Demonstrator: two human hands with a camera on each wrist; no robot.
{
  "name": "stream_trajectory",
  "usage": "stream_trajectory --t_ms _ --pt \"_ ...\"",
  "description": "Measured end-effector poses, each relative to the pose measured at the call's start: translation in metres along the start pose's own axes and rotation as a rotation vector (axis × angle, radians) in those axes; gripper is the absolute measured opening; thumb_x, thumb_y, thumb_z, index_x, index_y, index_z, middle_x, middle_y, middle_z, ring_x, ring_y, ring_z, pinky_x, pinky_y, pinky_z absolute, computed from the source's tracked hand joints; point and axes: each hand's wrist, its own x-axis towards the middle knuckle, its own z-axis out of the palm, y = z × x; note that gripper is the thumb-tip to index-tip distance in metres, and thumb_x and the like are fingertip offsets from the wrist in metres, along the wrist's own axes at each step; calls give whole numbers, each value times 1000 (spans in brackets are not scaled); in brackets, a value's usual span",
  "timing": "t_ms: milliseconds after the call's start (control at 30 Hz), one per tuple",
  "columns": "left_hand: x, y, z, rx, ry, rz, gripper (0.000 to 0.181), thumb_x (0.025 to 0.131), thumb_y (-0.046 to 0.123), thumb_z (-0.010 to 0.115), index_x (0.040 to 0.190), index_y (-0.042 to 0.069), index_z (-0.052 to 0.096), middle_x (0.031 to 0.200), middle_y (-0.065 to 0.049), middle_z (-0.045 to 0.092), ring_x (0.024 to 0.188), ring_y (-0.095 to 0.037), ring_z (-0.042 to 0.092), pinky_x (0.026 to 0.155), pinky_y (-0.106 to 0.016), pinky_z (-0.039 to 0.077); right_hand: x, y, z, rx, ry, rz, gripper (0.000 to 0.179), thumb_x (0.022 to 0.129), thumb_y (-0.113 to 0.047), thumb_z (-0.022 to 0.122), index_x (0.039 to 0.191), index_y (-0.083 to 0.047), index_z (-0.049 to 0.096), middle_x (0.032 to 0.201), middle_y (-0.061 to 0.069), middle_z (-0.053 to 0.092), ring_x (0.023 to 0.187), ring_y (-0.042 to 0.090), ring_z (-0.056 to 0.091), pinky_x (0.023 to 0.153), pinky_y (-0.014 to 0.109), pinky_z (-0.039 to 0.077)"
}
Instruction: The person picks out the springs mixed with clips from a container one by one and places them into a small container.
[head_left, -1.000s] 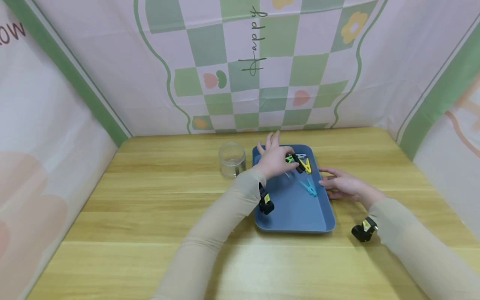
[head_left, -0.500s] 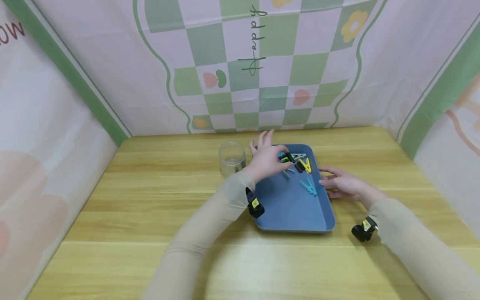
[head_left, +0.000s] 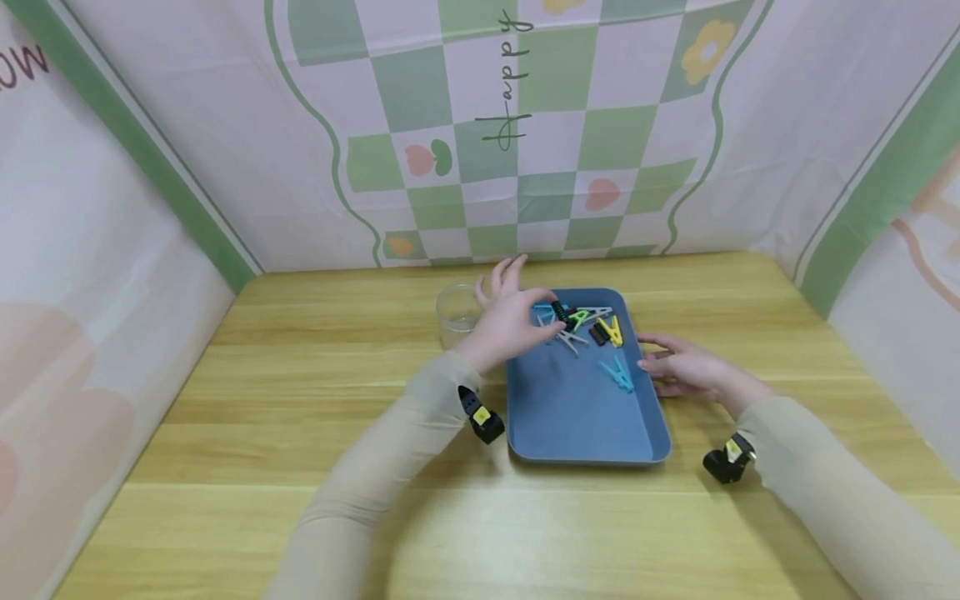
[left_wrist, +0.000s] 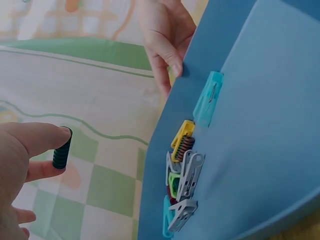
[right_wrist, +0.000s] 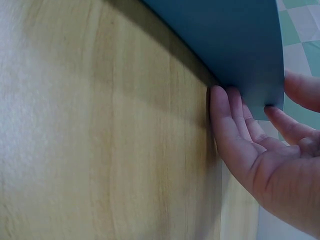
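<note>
My left hand (head_left: 506,321) pinches a small dark ribbed cylinder (left_wrist: 62,150) between thumb and forefinger, over the left side of the blue tray (head_left: 592,433); the other fingers fan out. My right hand (head_left: 690,369) touches the tray's right wall from outside, fingers nearly straight, as the right wrist view shows. Inside the tray lie a light-blue clothespin (head_left: 617,375), a yellow clothespin (head_left: 613,332), a green clip (head_left: 578,319) and grey clips (left_wrist: 190,175). Beside the yellow one is a brown-and-black ribbed piece (head_left: 599,334). A second light-blue clip (left_wrist: 167,217) is partly hidden among the grey ones.
A clear round glass container (head_left: 456,310) stands left of the tray, partly hidden behind my left hand. The wooden tabletop (head_left: 300,400) runs back to a patterned cloth wall (head_left: 555,158), with cloth on both sides too.
My left hand has moved left across the tray, carrying the dark ribbed cylinder away from the yellow clothespin and toward the glass container. The right hand and tray have stayed in place.
</note>
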Motion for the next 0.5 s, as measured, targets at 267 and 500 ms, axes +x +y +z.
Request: stream_trajectory --t_ms 267,500 --pt "-9 -9 -10 -34 36 3 32 83 40 71 109 22 68 158 -10 12 144 -30 2 110 -59 -4 0 0 -1 2 -3 3 74 99 -16 46 150 -3 -6 146 37 19 104 10 57 98 44 45" --pt "-16 -21 -18 -9 59 -4 32 83 41 70 108 22 68 158 -12 12 144 -32 4 110 -59 -2 -1 -1 -1 -9 -4 7 73 100 -17 45 151 -3 -6 147 37 18 107 13 56 99 45 44"
